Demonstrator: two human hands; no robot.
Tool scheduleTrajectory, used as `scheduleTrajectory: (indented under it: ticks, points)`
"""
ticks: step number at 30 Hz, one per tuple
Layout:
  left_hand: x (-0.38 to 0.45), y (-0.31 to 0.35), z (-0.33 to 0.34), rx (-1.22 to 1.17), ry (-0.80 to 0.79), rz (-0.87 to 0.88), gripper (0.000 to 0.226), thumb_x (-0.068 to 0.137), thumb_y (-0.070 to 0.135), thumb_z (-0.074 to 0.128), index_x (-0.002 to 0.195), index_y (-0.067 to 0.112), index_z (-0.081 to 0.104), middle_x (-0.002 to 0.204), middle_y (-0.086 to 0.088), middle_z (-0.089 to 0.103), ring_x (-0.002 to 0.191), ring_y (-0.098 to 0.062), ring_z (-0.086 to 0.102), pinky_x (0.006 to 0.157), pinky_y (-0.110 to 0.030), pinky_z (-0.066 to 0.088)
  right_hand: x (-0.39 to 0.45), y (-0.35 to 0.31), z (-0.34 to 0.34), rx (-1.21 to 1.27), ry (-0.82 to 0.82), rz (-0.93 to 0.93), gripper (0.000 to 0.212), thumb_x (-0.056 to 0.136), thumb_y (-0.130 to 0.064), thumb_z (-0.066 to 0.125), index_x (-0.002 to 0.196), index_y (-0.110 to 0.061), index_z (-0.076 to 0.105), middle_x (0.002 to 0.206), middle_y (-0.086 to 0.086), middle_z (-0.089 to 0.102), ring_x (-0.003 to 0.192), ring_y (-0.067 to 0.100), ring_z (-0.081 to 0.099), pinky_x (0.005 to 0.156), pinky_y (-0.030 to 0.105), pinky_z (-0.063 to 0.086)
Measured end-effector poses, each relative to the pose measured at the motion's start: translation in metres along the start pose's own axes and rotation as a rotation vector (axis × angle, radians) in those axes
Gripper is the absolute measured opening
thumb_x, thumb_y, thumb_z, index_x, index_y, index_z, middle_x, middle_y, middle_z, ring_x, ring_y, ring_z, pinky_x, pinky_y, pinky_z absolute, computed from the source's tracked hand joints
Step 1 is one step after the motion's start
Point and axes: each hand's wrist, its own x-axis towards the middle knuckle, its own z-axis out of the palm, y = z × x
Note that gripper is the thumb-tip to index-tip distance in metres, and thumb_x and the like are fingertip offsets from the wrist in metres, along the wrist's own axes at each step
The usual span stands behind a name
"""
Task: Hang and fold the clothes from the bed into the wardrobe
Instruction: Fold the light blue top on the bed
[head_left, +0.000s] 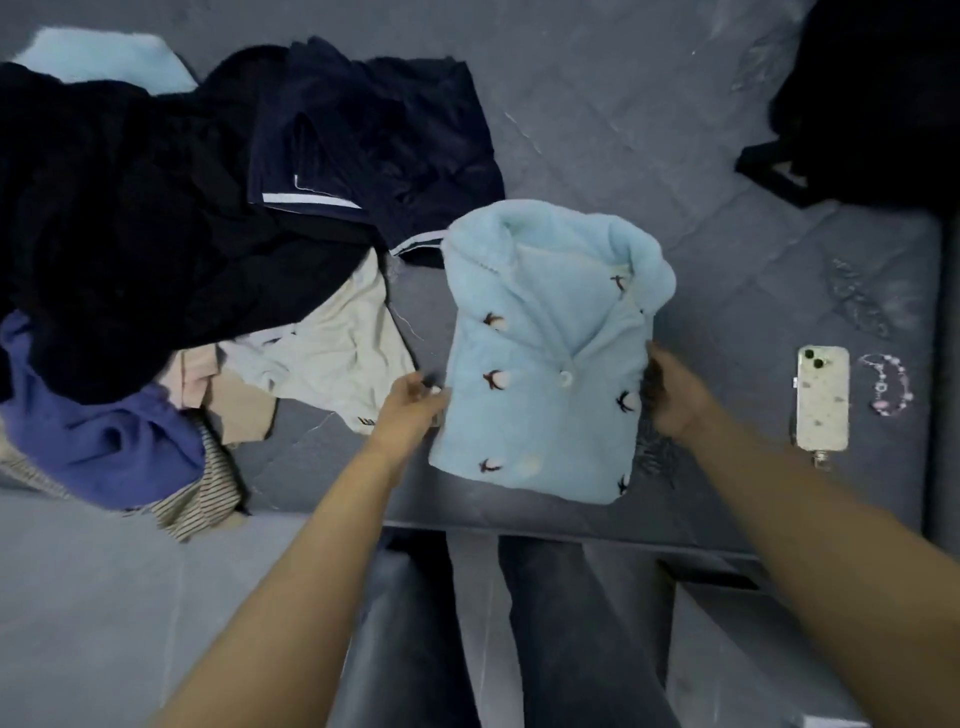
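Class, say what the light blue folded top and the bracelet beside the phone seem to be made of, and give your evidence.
Top: probably fleece or plush; matte, fuzzy pile, thick soft collar. Bracelet: seemingly glass or plastic beads; small, rounded, pink and pale, slightly glossy.

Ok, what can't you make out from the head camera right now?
- Wardrobe: not in view at all.
- Dark clothes in the pile: too dark to tell apart.
- Right hand fingers: tucked under the blue top, grip hidden.
- Black bag: cut off by the top right edge.
- Top's sleeves: folded under, hidden.
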Motion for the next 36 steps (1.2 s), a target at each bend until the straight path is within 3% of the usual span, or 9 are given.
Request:
scheduleTrajectory:
  ticks: [3,5,9,14,20,23,27,32,36]
  points:
    - [0.002,-0.028,0.018,0.043,-0.020,-0.146,0.047,0.095,0.046,0.055,0.132,0.017,0.050,0.129,0.002,0.058,0.112,-0.018,0.057,0.097,-0.036,0.047,-0.020,0.027,-0.008,-0.003,-0.106,-0.023,0.052,0.088,-0.050,0.063,0.128,-0.017,0.063,0.126,0.004,0.066,0.116,0.021,0.062,0.100,0.038,0.048]
    - [-0.003,-0.036,0.025,-0.045,0.020,-0.106,0.049,0.094,0.058,0.050,0.127,0.022,0.057,0.124,0.008,0.062,0.114,-0.014,0.057,0.102,-0.038,0.045,-0.037,0.053,-0.013,-0.128,-0.061,-0.083,0.045,0.090,-0.050,0.061,0.125,-0.021,0.065,0.123,-0.001,0.068,0.113,0.017,0.064,0.097,0.035,0.049]
    - [-0.029,-0.041,0.029,-0.044,0.079,0.048,0.030,0.090,0.044,0.064,0.099,0.015,0.063,0.087,0.017,0.071,0.083,0.003,0.065,0.072,-0.015,0.049,-0.066,0.101,-0.014,-0.175,0.050,-0.136,0.031,0.091,-0.036,0.066,0.119,-0.024,0.065,0.114,-0.008,0.070,0.099,0.004,0.068,0.075,0.017,0.054]
    - [-0.048,-0.055,0.025,-0.080,0.093,0.073,0.030,0.099,0.029,0.056,0.123,0.012,0.059,0.116,0.002,0.069,0.106,-0.011,0.065,0.091,-0.029,0.051,-0.073,0.111,-0.012,-0.104,0.137,-0.216,0.024,0.091,-0.026,0.067,0.115,-0.024,0.062,0.111,-0.009,0.069,0.096,0.004,0.067,0.076,0.016,0.054]
    - [-0.041,-0.069,0.021,-0.053,0.225,-0.004,0.019,0.097,0.020,0.060,0.099,0.001,0.057,0.097,-0.008,0.064,0.092,-0.021,0.057,0.078,-0.028,0.047,-0.076,0.113,-0.021,-0.167,0.142,-0.194,0.026,0.093,-0.015,0.064,0.117,-0.006,0.062,0.110,0.005,0.068,0.095,0.016,0.064,0.076,0.020,0.054]
    - [-0.020,-0.048,0.009,-0.087,0.098,-0.042,0.016,0.095,0.025,0.062,0.098,0.009,0.061,0.097,-0.002,0.069,0.095,-0.021,0.062,0.072,-0.022,0.049,-0.070,0.096,-0.016,-0.056,0.119,-0.091,0.020,0.095,-0.012,0.057,0.113,-0.006,0.065,0.113,0.015,0.067,0.099,0.026,0.063,0.087,0.036,0.052]
    - [0.007,-0.005,0.015,-0.162,-0.167,-0.035,0.047,0.091,0.043,0.063,0.127,0.012,0.062,0.119,-0.007,0.070,0.110,-0.024,0.066,0.093,-0.041,0.053,-0.051,0.058,0.002,-0.009,0.047,-0.077,0.038,0.096,-0.040,0.056,0.119,-0.012,0.067,0.118,0.008,0.069,0.111,0.027,0.063,0.099,0.044,0.050]
    - [0.024,0.011,0.048,-0.245,0.110,-0.021,0.030,0.093,0.027,0.066,0.116,0.008,0.062,0.106,-0.009,0.072,0.090,-0.023,0.068,0.075,-0.035,0.058,-0.035,0.052,0.013,-0.002,0.208,-0.168,0.031,0.088,-0.041,0.069,0.090,-0.010,0.067,0.100,0.005,0.073,0.092,0.019,0.068,0.082,0.035,0.058]
    - [0.020,0.017,0.042,-0.264,0.096,-0.127,0.009,0.095,0.021,0.062,0.098,0.013,0.063,0.085,-0.004,0.071,0.070,-0.017,0.068,0.061,-0.027,0.055,-0.033,0.052,0.005,0.038,0.200,-0.111,0.025,0.086,-0.034,0.072,0.086,-0.011,0.063,0.091,0.003,0.072,0.083,0.018,0.066,0.069,0.029,0.058]
